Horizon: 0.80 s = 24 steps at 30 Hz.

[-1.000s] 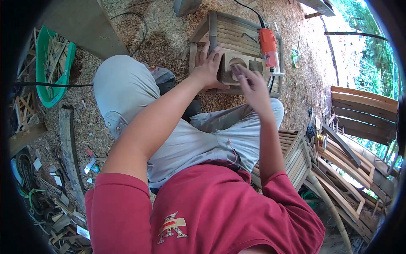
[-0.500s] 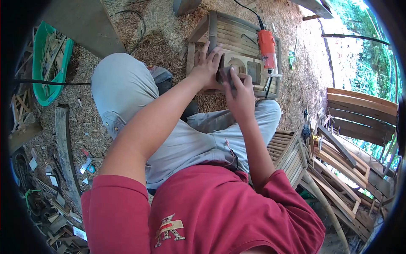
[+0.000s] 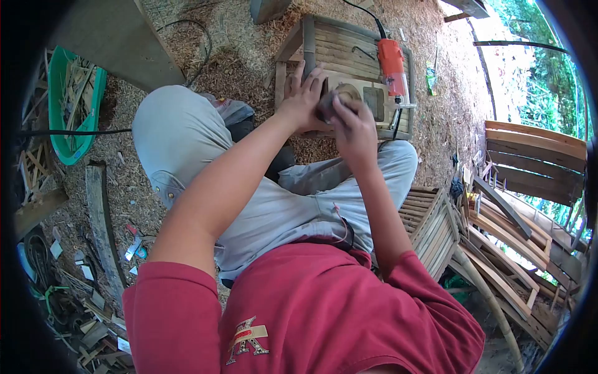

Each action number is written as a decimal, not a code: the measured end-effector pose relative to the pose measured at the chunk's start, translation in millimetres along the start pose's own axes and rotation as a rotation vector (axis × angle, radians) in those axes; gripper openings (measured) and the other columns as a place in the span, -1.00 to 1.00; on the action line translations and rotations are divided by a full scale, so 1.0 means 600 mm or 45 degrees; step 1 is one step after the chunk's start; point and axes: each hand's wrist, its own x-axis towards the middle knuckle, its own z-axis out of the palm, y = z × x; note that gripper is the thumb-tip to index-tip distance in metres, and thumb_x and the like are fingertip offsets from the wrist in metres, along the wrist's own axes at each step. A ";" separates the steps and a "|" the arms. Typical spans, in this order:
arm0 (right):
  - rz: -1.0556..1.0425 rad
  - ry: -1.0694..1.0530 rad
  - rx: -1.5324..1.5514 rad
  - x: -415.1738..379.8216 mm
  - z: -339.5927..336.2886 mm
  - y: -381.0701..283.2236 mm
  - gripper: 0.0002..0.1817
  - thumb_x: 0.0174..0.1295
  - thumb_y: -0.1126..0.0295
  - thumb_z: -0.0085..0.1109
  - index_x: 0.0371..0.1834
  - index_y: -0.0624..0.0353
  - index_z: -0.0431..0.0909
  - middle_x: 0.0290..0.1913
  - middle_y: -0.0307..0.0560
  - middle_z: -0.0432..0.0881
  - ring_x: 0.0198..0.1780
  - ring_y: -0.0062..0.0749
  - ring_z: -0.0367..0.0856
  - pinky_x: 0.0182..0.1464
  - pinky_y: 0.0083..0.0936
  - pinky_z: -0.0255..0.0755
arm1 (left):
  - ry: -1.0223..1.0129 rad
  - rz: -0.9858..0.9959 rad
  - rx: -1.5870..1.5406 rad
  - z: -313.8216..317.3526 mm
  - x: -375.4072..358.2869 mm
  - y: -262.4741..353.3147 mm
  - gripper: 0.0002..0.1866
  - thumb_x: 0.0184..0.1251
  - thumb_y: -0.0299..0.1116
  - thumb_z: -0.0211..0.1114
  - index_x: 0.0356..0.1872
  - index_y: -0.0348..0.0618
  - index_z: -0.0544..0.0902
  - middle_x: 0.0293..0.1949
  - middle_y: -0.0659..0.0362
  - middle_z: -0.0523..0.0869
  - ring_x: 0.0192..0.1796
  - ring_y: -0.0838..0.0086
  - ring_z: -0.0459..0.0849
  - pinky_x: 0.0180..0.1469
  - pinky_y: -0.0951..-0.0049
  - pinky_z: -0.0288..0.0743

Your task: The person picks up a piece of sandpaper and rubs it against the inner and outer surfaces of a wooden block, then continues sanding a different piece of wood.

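My left hand [image 3: 303,98] rests with fingers spread on the left end of a pale wooden board [image 3: 339,80]. The board has a round hollow [image 3: 349,93] and a rectangular recess [image 3: 374,103]. My right hand [image 3: 356,128] pinches a dark, flat piece [image 3: 326,107] over the board, at the edge of the round hollow. It looks like folded sandpaper, but blur and my fingers hide its exact kind. Under the board stands a low slatted bamboo stool or bench [image 3: 336,40].
An orange corded power tool [image 3: 391,59] lies on the slats at the right, near a thin bent metal rod [image 3: 363,52]. A green tub [image 3: 55,100] of wood scraps stands far left. Wood shavings cover the ground; wooden frames [image 3: 507,249] lean at the right.
My right hand has shifted slightly over the round hollow, with the dark piece still in its fingers. My left hand stays on the board. The whole view has tilted a little.
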 end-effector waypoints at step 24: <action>0.068 0.347 -0.124 0.063 0.050 0.017 -0.58 0.28 0.41 0.53 0.23 0.13 0.87 -0.03 0.16 0.74 -0.01 0.09 0.71 0.12 -0.08 0.60 | -0.050 0.061 0.143 -0.010 -0.001 -0.003 0.61 -0.24 0.42 0.77 0.81 -0.11 0.02 0.85 0.05 -0.04 0.85 -0.29 -0.41 0.80 -0.38 -0.27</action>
